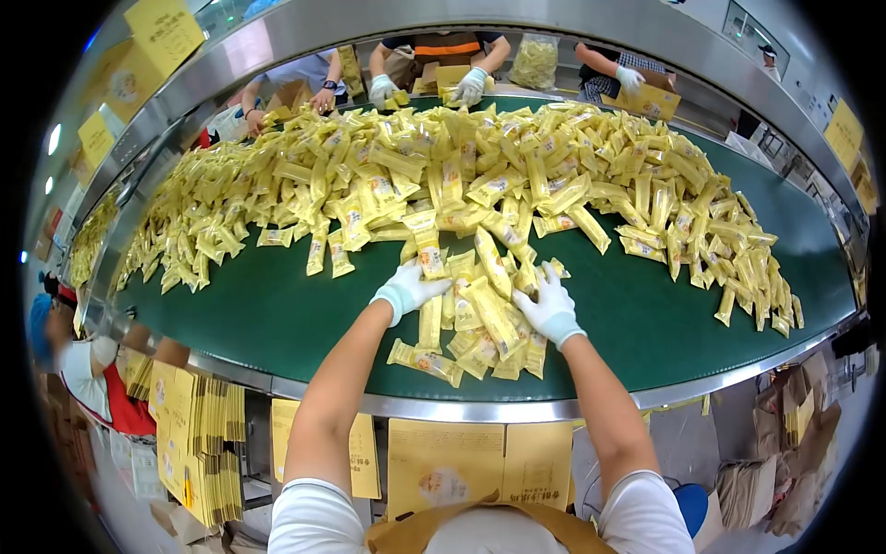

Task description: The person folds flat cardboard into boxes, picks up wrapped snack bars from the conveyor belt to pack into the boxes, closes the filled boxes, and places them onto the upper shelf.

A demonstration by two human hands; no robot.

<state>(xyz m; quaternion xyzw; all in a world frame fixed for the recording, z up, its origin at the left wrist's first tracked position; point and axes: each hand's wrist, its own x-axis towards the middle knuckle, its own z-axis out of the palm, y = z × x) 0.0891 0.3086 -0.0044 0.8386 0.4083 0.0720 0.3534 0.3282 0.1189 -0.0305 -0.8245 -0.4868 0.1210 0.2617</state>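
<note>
Nearest the camera: a brown cloth apron edge (395, 530) and short white sleeves (316, 519), cut off by the lower frame. Small, elongated, yellow plastic-wrapped packets (494, 319) are loosely clustered on the green-topped, steel-rimmed desk (646, 323), between the white-gloved left hand (409, 289) and the white-gloved right hand (551, 307). The hands are held well apart, fingers loosely spread, packets touched at either side; neither hand is clamped on anything. Step in hand, as judged: a batch being gathered from the heap. For the next move, an even inward press from both sides would be called for, so that loose packets are not spilled outward.

Beyond, a broad heap of like packets (461, 157) is spread across the desk. On the far side, co-workers' gloved hands (471, 86) are seen; upper bodies are hidden by a steel beam (443, 32). Below the near rim, a flat-faced yellow printed carton (447, 466) is partly covered by the torso; whether it is unfolded cannot be told. Some left fingertips are hard to make out; wrapper print is too small to read.
</note>
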